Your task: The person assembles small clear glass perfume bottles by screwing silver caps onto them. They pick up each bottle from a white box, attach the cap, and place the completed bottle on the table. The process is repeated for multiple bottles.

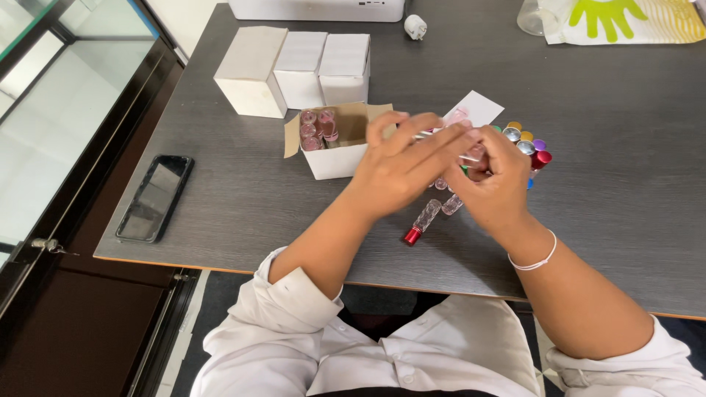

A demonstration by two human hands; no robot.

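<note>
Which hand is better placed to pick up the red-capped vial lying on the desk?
Probably left: the left hand hovers just above the red-capped vial, while the right hand sits farther off and seems occupied with another small vial.

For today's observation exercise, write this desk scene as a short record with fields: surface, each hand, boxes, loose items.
surface: dark grey wood-grain desk
left hand: left hand over the small vials, fingers spread, touching the right hand
right hand: right hand pinching a small clear vial, blurred
boxes: open white cardboard box with pink-capped vials; three closed white boxes behind it
loose items: clear glass vial with red cap; coloured metal caps; black smartphone
</note>
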